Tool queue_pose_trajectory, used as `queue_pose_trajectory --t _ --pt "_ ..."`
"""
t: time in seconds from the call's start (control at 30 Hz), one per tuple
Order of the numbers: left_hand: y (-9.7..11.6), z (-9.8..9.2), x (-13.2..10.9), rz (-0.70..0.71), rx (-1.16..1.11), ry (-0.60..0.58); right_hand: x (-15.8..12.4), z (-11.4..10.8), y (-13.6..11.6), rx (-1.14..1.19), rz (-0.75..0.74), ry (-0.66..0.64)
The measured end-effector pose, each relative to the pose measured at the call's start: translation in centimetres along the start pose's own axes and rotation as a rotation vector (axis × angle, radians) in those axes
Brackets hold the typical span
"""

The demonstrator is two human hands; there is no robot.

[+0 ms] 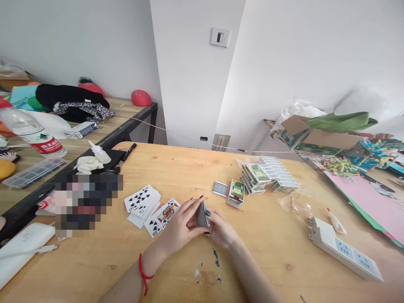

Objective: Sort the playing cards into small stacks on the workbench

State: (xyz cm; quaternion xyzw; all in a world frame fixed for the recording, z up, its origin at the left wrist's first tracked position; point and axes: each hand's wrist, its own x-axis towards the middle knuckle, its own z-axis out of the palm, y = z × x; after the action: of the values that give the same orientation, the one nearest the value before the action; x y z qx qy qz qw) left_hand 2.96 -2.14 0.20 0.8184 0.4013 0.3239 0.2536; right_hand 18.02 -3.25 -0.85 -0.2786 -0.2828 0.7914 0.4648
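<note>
Two hands are gripping one deck of cards (202, 215): the left hand (182, 223) is closing its fingers and thumb around it, while the right hand (220, 229) is pressing its thumb against the facing side. One red bracelet (145, 275) is encircling the left wrist.

Just left of the grip, one face card (168, 212) is overlapping one ten of spades (153, 227); farther left, a loose pile of cards (142, 200) is lying, its number hidden by overlap. Beyond the grip and slightly right, one patterned-back pack (219, 188) is lying just beside one card box (236, 191). Farther right of these, stacked boxes (257, 174) are standing, too crowded for a sure count. Well right of the grip, one glue tube (336, 221) is lying near one power strip (345, 249). Well left, one large bottle (38, 134) and one dropper bottle (101, 153) are occupying the far side.
</note>
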Motion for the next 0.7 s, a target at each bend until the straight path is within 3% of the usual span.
queue_pose_trajectory --t 0.23,0.43,0.53,0.7 --pt "0.2 0.0 0.4 -0.049 -0.049 0.064 0.1 -0.4 0.1 0.14 0.164 -0.06" --pt "-0.1 -0.1 0.6 -0.137 0.02 0.093 1.0 -0.3 0.8 -0.163 -0.079 0.157" --pt "-0.3 0.1 0.5 -0.144 0.027 0.076 1.4 -1.0 1.0 -0.308 -0.114 0.264" --pt "-0.9 -0.5 0.6 -0.067 0.129 0.084 1.4 -1.6 0.6 -0.242 -0.071 0.216"
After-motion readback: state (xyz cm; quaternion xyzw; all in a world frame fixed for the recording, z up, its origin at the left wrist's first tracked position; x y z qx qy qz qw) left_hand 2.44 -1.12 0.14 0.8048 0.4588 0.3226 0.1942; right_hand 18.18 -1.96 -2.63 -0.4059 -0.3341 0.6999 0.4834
